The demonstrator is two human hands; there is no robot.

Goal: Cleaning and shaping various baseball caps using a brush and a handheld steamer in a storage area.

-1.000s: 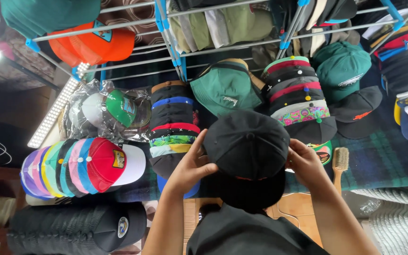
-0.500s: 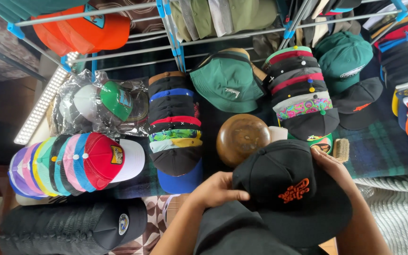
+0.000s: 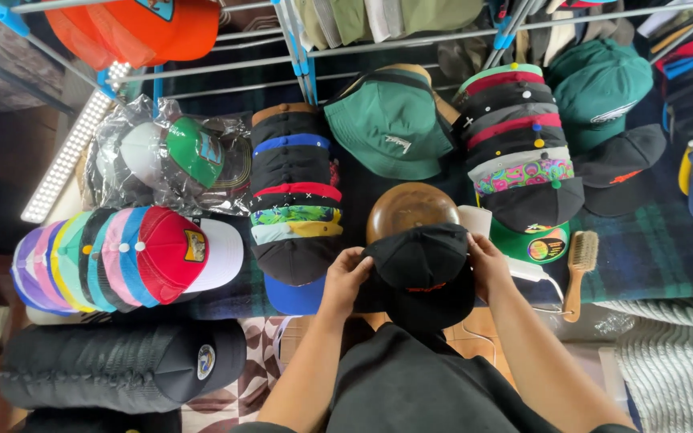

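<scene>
cap: black fabric snapback cap with small orange embroidery [image 3: 420, 269], held between both hands, crown up, just on the near side of the round brown wooden hat form [image 3: 411, 207], touching or overlapping its near edge
cap axis: brim points toward the person, orange mark on the near face; long axis runs away-to-near
left hand [image 3: 346, 277]: closed on the cap's left side, fingers curled over the edge
right hand [image 3: 488, 265]: closed on the cap's right side, thumb on top
nearer hand: both level, form dead ahead of the grip
beyond grip: stack of dark caps with coloured brims [image 3: 294, 192] to the left, second stack [image 3: 523, 152] to the right, wooden brush [image 3: 577, 265] further right
hidden: cap's underside and strap; lower half of form; whether cap rests on form, cannot tell
</scene>
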